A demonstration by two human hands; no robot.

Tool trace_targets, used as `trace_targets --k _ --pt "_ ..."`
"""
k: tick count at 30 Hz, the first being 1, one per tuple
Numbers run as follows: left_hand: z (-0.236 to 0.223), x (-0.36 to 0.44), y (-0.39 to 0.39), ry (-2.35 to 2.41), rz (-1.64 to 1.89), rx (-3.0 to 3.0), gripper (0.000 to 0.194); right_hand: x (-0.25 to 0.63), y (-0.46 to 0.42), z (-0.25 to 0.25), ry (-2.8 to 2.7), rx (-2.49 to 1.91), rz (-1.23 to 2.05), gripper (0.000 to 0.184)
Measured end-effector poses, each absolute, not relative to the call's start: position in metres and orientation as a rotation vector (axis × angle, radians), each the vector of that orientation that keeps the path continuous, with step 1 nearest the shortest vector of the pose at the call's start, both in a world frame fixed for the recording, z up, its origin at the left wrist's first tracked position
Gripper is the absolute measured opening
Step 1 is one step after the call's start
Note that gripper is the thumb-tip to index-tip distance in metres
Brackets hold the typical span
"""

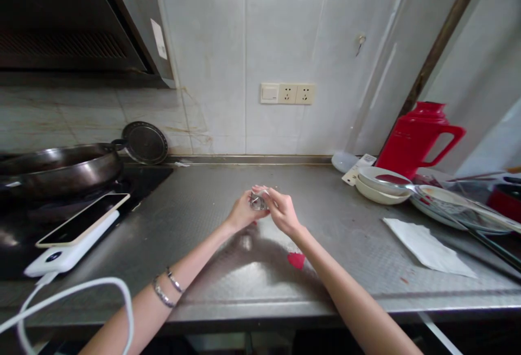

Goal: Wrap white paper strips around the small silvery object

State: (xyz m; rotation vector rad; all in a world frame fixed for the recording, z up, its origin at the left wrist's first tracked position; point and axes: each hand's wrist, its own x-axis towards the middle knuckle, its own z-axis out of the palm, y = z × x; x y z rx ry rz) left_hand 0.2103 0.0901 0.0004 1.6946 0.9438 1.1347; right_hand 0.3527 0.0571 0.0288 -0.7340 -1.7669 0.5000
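Over the middle of the steel counter (pixel 195 208), my two hands meet. My left hand (pixel 243 211) is closed around a small, round, silvery, glass-like thing (pixel 257 201); its exact kind is too small to make out. My right hand (pixel 283 211) is closed against its right side, fingers pinching a small whitish piece (pixel 264 193) that looks like tissue. Fingers cover much of both. Below the right wrist, a red patch (pixel 296 260) lies on the counter, partly beside my forearm.
At left are a pan (pixel 81 168) on the black hob, a phone (pixel 83 220) on a white power bank (pixel 67 254), and a looping cable (pixel 81 290). Stacked bowls (pixel 380 195), a red thermos jug (pixel 411 138) and a white paper towel (pixel 427 246) occupy the right.
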Motion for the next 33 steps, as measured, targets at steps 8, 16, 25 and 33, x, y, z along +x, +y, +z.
trace_targets --k 8,16,25,33 --pt "-0.005 0.211 0.091 1.034 1.089 1.648 0.061 0.359 0.062 0.032 -1.515 -0.788 0.642 0.042" --pt "-0.003 0.211 0.083 0.892 1.062 1.723 0.068 0.36 0.076 0.022 -1.484 -0.942 0.548 0.045" --pt "-0.003 0.217 0.081 0.925 1.12 1.653 0.068 0.357 0.06 0.03 -1.705 -0.786 0.584 0.041" --pt "0.002 0.218 0.077 0.953 1.075 1.563 0.061 0.361 0.061 0.034 -1.535 -0.732 0.728 0.041"
